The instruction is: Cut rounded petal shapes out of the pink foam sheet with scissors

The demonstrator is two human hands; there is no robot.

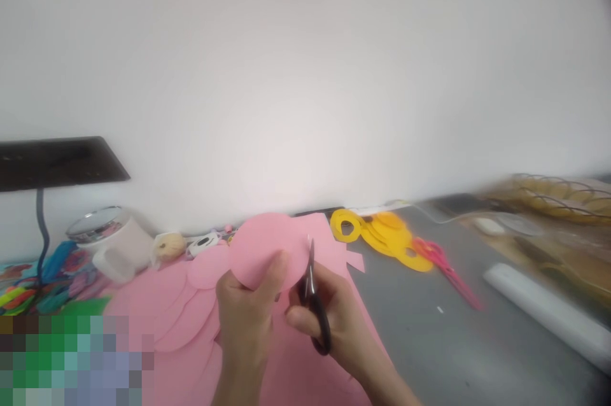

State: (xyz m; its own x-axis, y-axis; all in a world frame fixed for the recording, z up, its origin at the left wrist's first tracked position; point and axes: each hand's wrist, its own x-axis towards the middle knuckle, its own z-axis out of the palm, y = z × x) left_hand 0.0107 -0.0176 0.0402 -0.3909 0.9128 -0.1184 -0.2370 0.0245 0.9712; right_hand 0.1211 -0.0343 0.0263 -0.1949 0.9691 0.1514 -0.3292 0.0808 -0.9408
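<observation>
My left hand (251, 304) is closed on a pink paper circle (262, 244), its thumb lying across the front near the lower edge. In my right hand (338, 323) is a pair of scissors (312, 294) with black handles, fingers wrapped through and around the loops. The blades point upward at the right side of the pink paper, close to or touching its edge; whether they are cutting I cannot tell. Behind and below lie overlapping pink paper circles (179, 323) and a larger pink sheet (315, 368).
Yellow paper rings (394, 237) and pink-handled scissors (451, 275) lie to the right on the grey table (405, 329). A white bar-like object (548, 314) sits farther right. A white mug (124, 247) and colourful bundles (71, 266) stand left. The wall (305, 75) is behind.
</observation>
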